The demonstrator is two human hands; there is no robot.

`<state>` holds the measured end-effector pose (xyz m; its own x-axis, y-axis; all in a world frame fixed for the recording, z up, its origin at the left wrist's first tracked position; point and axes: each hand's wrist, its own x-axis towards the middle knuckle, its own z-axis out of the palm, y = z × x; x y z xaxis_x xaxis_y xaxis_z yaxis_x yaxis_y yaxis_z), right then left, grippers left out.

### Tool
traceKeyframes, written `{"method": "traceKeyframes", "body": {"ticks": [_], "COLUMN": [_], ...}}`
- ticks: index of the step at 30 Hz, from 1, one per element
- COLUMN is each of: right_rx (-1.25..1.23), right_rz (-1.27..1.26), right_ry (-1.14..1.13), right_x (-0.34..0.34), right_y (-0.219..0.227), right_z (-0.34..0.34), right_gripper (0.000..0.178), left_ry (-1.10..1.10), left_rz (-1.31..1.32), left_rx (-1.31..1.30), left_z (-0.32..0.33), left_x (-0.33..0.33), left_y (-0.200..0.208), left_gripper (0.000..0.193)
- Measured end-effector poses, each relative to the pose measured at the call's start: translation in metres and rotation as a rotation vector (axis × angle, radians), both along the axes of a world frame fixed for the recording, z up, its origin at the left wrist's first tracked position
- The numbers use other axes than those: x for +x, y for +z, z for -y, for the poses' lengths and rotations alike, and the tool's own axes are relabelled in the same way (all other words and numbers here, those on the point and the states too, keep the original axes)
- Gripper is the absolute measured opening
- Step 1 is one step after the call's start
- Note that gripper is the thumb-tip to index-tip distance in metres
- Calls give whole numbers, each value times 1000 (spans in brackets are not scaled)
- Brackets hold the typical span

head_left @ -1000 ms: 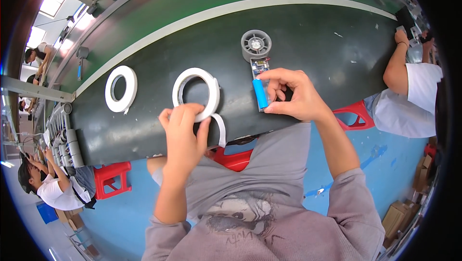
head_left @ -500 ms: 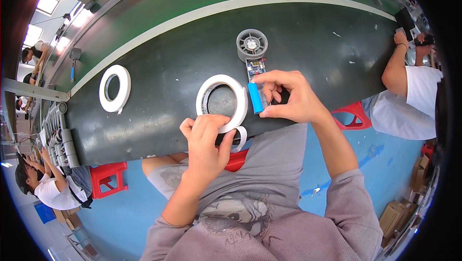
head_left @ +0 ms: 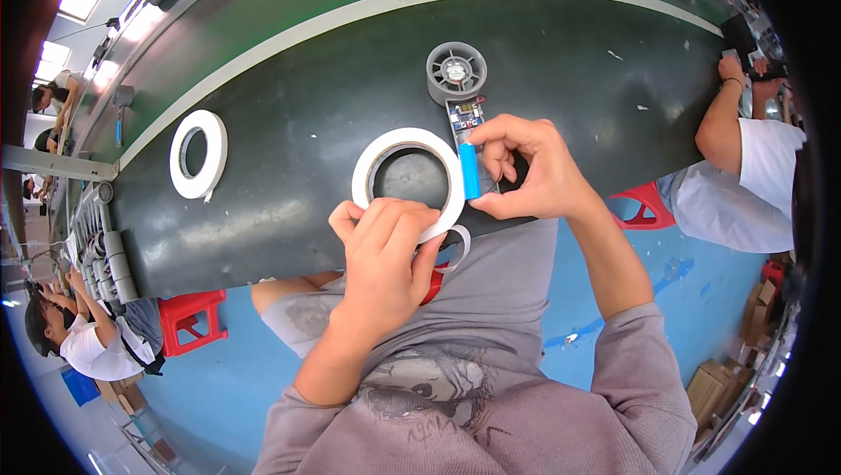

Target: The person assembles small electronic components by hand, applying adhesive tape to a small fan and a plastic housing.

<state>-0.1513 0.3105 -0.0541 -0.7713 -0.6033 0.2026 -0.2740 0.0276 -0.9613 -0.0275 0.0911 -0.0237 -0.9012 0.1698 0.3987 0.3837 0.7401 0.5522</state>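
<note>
My left hand (head_left: 381, 251) is closed on the near side of a large roll of white tape (head_left: 406, 137). A loose tape tail (head_left: 464, 249) curls down from the roll by my thumb. The roll's right edge meets, or nearly meets, a blue cylindrical battery (head_left: 470, 173). My right hand (head_left: 539, 168) pinches the battery between thumb and forefinger, one at each end, with the other fingers curled in. Just beyond it lies a small circuit board (head_left: 465, 113) in a narrow housing, joined to a round grey fan (head_left: 456, 72). My right fingers partly hide the housing's near end.
A second white tape roll (head_left: 217, 155) lies on the dark work surface (head_left: 289, 212) to the left. Grey rollers (head_left: 116, 265) stand at its left end. A co-worker's arm (head_left: 723, 124) is at the far right, and red stools (head_left: 194, 322) stand below the edge.
The tape roll in my left hand has shifted right, up to the battery, and looks flatter. The battery has turned more upright in my right hand's pinch.
</note>
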Motion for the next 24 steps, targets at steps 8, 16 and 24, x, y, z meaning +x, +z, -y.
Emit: {"method": "traceKeyframes", "body": {"ticks": [8, 16, 24], "right_rx": [48, -61, -80], "right_rz": [-76, 331, 299], "right_ry": [-126, -104, -25], "right_x": [8, 1, -1], "right_y": [0, 13, 10], "right_z": [2, 1, -1], "right_gripper": [55, 51, 52], "left_ry": [94, 250, 131], "left_rz": [-154, -102, -210], "left_rx": [-211, -230, 4], "left_z": [-9, 13, 30], "left_x": [11, 17, -90], "left_y": [-7, -11, 15], "left_gripper": [26, 28, 37]}}
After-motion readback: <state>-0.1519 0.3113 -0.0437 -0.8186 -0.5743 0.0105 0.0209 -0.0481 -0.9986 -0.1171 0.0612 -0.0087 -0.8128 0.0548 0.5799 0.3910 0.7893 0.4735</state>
